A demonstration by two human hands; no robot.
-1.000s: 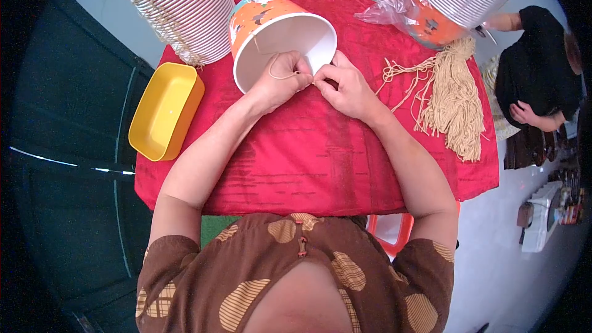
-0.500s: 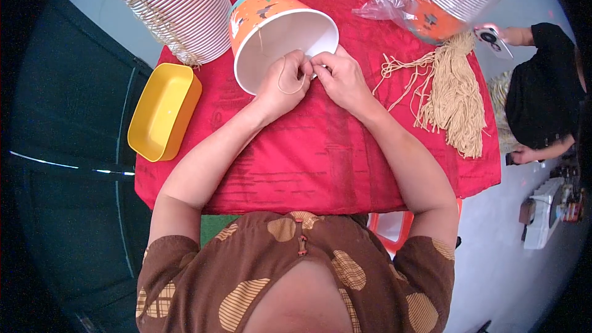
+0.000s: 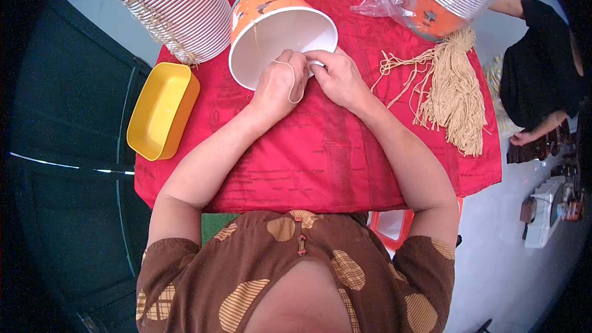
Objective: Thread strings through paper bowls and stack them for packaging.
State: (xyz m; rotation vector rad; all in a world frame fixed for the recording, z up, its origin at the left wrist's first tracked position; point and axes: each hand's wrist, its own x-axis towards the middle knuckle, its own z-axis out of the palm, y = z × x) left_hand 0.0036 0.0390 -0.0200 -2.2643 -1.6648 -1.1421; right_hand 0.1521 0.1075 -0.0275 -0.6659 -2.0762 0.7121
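Note:
An orange patterned paper bucket (image 3: pixel 264 5) with a white inside lies tilted on the red-covered table, its mouth toward me. Both hands meet at the near rim. A beige cord (image 3: pixel 293 78) loops over the back of my left hand (image 3: pixel 280 83), whose fingers are pinched together at the rim. My right hand (image 3: pixel 336 77) pinches at the same spot, thumb and forefinger closed. The cord's end between the fingertips is hidden. Another length of cord (image 3: pixel 256 34) hangs from the bucket's upper rim into its mouth.
A yellow tub (image 3: pixel 161 114) stands at the left, below a tall stack of nested buckets (image 3: pixel 172 9). At the right lie a bundle of beige cords (image 3: pixel 456 95) and more buckets in clear plastic (image 3: pixel 431 15). A person in black (image 3: pixel 536 61) is beyond the table's right edge.
The bucket has tilted slightly and both hands have shifted a little at the rim. The cord loop over my left hand has moved. The person's phone at the right has gone out of sight.

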